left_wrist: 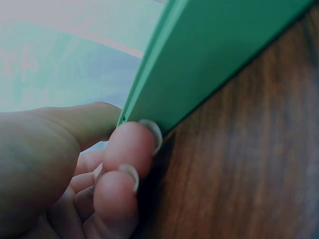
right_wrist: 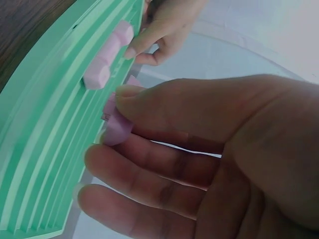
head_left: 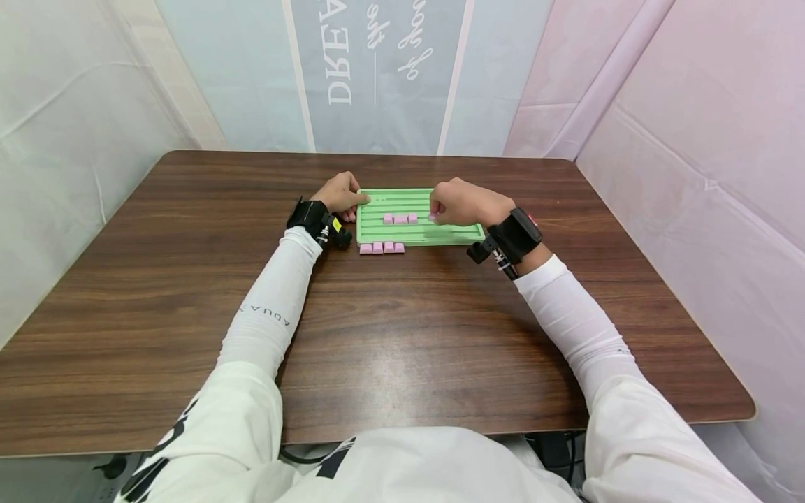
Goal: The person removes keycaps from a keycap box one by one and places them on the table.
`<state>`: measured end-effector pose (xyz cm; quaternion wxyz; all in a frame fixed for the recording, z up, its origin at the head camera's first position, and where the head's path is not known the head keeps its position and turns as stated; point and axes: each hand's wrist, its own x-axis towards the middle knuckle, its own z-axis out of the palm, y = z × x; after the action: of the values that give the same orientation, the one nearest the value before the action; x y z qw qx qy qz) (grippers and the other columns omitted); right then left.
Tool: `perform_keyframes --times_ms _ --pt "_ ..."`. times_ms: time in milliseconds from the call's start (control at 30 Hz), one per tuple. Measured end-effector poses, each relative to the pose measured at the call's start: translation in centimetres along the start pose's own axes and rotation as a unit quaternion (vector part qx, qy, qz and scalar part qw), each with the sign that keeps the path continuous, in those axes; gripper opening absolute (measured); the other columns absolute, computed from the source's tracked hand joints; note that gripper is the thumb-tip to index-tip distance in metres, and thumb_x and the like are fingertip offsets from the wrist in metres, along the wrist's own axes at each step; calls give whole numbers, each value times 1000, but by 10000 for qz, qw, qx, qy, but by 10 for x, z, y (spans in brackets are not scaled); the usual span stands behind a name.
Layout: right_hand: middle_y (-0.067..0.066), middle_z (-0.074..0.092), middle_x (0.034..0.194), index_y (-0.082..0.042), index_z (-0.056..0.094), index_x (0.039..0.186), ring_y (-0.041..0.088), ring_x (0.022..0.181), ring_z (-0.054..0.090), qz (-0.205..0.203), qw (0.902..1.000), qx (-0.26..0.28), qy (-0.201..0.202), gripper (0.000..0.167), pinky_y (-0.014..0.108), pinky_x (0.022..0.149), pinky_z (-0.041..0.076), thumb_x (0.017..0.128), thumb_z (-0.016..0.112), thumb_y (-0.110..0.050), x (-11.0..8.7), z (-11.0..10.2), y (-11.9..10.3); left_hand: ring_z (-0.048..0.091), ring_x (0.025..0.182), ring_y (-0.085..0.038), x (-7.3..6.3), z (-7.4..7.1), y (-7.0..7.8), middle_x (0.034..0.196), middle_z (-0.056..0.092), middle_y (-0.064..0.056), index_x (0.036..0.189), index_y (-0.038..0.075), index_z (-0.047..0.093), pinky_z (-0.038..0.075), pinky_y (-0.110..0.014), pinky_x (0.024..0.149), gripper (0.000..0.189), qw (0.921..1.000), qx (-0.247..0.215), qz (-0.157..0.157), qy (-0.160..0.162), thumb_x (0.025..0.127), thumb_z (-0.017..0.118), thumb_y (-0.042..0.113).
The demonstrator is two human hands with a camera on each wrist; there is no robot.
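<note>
A ridged green tray [head_left: 377, 195] lies near the far side of the table. My left hand [head_left: 339, 194] pinches its left end, thumb over the rim and fingertips against the tray's side wall [left_wrist: 199, 59]. Over the tray's right part, my right hand [head_left: 468, 202] pinches a pink keycap [right_wrist: 118, 128] between thumb and fingers. Close to those fingertips in the right wrist view, a short row of pink keycaps [right_wrist: 97, 73] sits in a groove. Several more pink keycaps [head_left: 382, 248] line the tray's near edge at its left.
A brown wooden table [head_left: 402, 335] extends around the tray on all sides. Behind it hangs a pale blue printed curtain [head_left: 390, 77], and white fabric walls [head_left: 711, 140] stand at both sides. Both wrists carry black camera mounts.
</note>
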<state>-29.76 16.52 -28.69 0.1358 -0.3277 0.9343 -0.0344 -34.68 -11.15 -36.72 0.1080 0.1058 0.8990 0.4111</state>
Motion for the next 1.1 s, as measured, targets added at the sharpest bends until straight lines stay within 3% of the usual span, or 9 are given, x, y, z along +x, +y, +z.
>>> perform_keyframes --times_ms 233,433,800,1100 --pt "3 63 94 -11 69 103 19 79 53 37 9999 -87 -88 14 31 70 42 95 60 -20 -4 -3 -9 55 48 -10 0 -1 0 72 55 -6 117 1 40 53 -24 51 33 10000 0 10 18 98 56 24" --pt "1 51 76 -9 69 94 17 66 43 -206 9998 19 -68 13 31 62 35 95 61 -19 -8 -4 -15 56 48 -10 -1 -1 1 72 54 -5 117 1 40 53 -24 51 33 10000 -35 -18 -1 98 56 23" --pt "3 66 97 -10 68 106 18 78 53 -311 9993 27 -228 17 31 70 42 96 60 -21 -9 -4 -21 55 47 -10 0 -1 0 71 54 -5 117 0 40 53 -24 50 34 10000 -21 22 -10 98 56 22" --pt "-1 56 77 -10 69 99 15 69 46 -714 9974 -48 -132 14 29 67 40 96 59 -19 -1 5 -27 57 48 -12 -2 -1 0 72 55 -8 114 -1 40 55 -28 54 33 9999 -114 108 -9 97 56 23"
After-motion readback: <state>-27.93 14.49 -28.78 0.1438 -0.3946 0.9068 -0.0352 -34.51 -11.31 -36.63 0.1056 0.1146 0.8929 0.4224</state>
